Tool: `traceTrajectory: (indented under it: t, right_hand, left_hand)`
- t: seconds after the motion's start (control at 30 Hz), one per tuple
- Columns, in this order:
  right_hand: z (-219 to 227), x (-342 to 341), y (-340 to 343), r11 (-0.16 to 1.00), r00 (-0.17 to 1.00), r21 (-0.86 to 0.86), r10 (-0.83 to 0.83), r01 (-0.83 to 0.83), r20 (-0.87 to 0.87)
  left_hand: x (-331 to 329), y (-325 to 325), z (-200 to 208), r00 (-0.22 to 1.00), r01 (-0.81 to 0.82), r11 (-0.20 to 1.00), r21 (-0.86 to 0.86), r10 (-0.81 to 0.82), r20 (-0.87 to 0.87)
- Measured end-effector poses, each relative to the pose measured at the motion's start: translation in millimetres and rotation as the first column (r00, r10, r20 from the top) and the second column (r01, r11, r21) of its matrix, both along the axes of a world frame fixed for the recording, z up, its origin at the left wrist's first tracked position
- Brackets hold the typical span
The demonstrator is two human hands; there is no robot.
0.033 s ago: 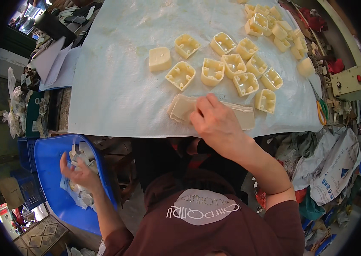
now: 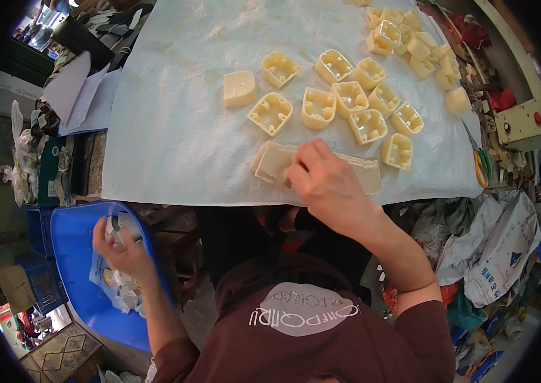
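My right hand [image 2: 328, 185] rests on a row of flat cream plastic plates [image 2: 275, 161] at the near edge of the table, fingers pinched on one of them. Beyond it, several cream plastic housings [image 2: 270, 113] lie open side up on a white sheet [image 2: 175, 140]; one solid cream block [image 2: 240, 88] lies at their left. My left hand [image 2: 123, 252] is down beside the table inside a blue bin [image 2: 76, 255], gripping a clear plastic bag [image 2: 112, 284] of small pale parts.
More cream housings [image 2: 404, 38] are heaped at the table's far right. Scissors with green and yellow handles [image 2: 481, 167] and a beige box with a red button [image 2: 526, 124] sit at the right edge. Printed sacks [image 2: 494, 255] lie on the floor at right; papers [image 2: 76, 89] at left.
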State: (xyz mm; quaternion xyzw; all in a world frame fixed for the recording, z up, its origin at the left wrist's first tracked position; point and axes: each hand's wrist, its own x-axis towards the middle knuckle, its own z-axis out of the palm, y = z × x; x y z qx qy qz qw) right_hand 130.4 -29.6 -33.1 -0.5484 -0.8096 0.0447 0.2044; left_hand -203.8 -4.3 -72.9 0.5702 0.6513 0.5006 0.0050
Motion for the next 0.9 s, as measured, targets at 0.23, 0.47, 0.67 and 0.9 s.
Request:
traceTrajectory:
  t: [0.23, 0.47, 0.67, 0.9]
  right_hand:
    - [-9, 13, 0, 0.996, 0.932, -0.082, -0.063, 0.035, -0.357]
    - [-16, 16, -2, 0.996, 0.881, -0.073, -0.086, 0.059, -0.466]
    - [-9, 27, -11, 0.934, 0.453, -0.259, -0.347, 0.245, -0.821]
    - [1, 119, -38, 0.998, -0.809, -0.057, -0.023, 0.013, -0.587]
  left_hand:
    - [124, 9, 29, 0.72, 0.671, 0.737, -0.076, -0.673, -0.166]
    - [173, 6, 11, 0.546, 0.769, 0.625, -0.133, -0.752, -0.369]
    - [176, 6, 14, 0.481, 0.782, 0.601, -0.166, -0.751, -0.451]
    - [183, 24, 24, 0.374, 0.87, 0.435, -0.231, -0.889, -0.265]
